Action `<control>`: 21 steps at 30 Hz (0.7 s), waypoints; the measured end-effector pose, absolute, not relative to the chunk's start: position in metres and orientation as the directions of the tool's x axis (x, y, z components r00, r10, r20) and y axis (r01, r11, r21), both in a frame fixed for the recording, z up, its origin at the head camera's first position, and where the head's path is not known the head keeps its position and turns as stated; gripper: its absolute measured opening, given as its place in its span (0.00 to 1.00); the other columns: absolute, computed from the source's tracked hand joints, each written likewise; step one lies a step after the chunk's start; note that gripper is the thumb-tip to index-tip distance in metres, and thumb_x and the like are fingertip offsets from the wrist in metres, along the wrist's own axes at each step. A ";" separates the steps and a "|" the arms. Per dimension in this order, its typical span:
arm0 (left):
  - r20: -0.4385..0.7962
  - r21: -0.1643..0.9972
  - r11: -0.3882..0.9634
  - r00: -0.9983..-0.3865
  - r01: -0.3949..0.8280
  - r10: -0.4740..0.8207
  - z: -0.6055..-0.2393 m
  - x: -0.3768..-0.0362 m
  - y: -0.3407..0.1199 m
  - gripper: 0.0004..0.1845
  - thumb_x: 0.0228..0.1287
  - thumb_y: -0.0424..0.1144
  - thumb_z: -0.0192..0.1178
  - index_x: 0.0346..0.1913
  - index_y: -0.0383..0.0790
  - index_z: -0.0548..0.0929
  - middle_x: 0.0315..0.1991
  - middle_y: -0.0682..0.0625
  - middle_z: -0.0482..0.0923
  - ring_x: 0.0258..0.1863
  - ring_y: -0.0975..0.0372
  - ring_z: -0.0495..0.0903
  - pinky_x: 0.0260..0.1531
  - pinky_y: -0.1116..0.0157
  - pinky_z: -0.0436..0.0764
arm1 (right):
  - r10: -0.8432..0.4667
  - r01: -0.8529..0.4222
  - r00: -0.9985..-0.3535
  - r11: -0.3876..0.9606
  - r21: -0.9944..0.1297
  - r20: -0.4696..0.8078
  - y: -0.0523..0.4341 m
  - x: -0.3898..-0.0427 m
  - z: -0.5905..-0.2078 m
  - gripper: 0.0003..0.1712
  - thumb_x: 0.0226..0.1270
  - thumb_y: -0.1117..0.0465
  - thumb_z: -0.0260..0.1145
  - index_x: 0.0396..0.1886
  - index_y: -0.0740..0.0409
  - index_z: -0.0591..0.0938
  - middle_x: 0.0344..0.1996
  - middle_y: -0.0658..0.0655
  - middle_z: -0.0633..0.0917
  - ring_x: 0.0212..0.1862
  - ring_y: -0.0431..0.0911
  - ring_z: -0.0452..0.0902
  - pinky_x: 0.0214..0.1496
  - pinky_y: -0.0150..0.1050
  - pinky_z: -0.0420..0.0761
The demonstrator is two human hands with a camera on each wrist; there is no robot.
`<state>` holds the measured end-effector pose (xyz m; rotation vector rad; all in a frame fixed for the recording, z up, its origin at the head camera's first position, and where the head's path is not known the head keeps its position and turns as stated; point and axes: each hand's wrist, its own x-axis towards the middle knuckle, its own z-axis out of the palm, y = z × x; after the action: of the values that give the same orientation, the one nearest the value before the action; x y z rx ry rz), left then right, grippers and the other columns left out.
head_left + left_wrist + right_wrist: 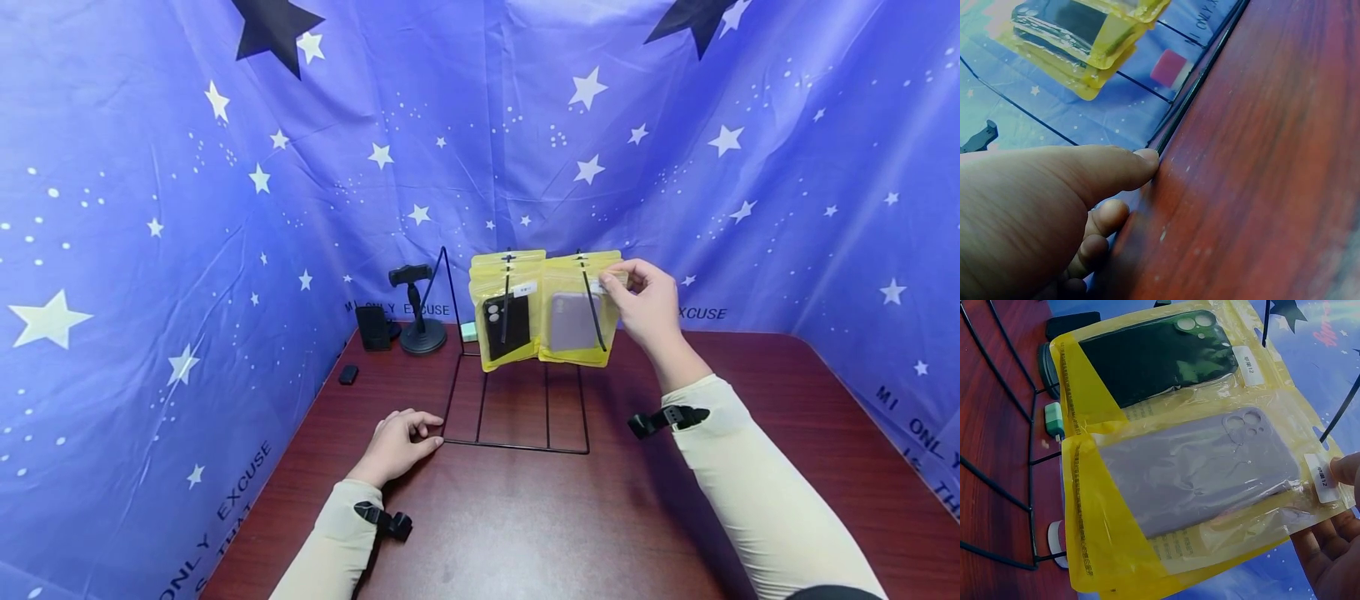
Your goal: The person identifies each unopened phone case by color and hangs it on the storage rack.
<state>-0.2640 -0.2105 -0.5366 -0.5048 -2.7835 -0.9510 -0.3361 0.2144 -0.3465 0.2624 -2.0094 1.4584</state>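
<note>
A black wire display rack point(513, 448) stands on the table, with yellow-edged clear pouches hanging in two rows from its prongs. The front left pouch point(510, 329) shows a black phone case; the front right pouch point(1210, 469) shows a lavender phone case. My right hand point(651, 304) pinches that right pouch by its upper corner, thumb beside the white label point(1321, 478). More pouches hang behind, mostly hidden. Low at the rack's front left corner, my left hand point(399, 443) holds the base wire between thumb and fingers; the left wrist view shows the thumb point(1141, 164) on the wire.
A black phone stand point(422, 333) with a round base stands behind the rack's left side, beside a dark upright block point(372, 327). A small black object point(348, 375) lies near the table's left edge. A pale green item point(468, 332) sits behind the rack. Starry blue cloth point(450, 108) surrounds the table.
</note>
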 end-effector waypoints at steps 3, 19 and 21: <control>0.253 0.565 0.741 -0.931 0.363 0.263 -0.536 -0.263 -0.210 0.15 0.61 0.47 0.77 0.51 0.58 0.91 0.31 0.62 0.76 0.36 0.64 0.72 0.50 0.55 0.66 | 0.201 -0.494 -0.781 0.381 -0.782 0.591 0.214 -0.335 -0.346 0.11 0.69 0.62 0.75 0.44 0.66 0.89 0.24 0.48 0.82 0.27 0.37 0.72 0.30 0.28 0.71; 0.261 0.563 0.738 -0.928 0.371 0.268 -0.536 -0.264 -0.210 0.14 0.62 0.47 0.77 0.51 0.58 0.91 0.31 0.62 0.76 0.35 0.65 0.72 0.48 0.55 0.66 | 0.221 -0.478 -0.784 0.381 -0.792 0.580 0.217 -0.333 -0.348 0.13 0.67 0.63 0.76 0.47 0.67 0.88 0.27 0.52 0.83 0.30 0.38 0.75 0.34 0.28 0.73; 0.263 0.563 0.737 -0.927 0.373 0.268 -0.536 -0.264 -0.210 0.14 0.62 0.47 0.77 0.51 0.58 0.91 0.31 0.62 0.76 0.35 0.65 0.72 0.48 0.55 0.66 | 0.223 -0.479 -0.785 0.372 -0.795 0.578 0.215 -0.328 -0.344 0.13 0.67 0.65 0.76 0.46 0.70 0.87 0.27 0.52 0.84 0.29 0.37 0.76 0.34 0.27 0.74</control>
<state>-0.2638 -0.2102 -0.5362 -0.5156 -2.7730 -0.9519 -0.3276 0.2149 -0.3438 0.2207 -2.0145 1.4586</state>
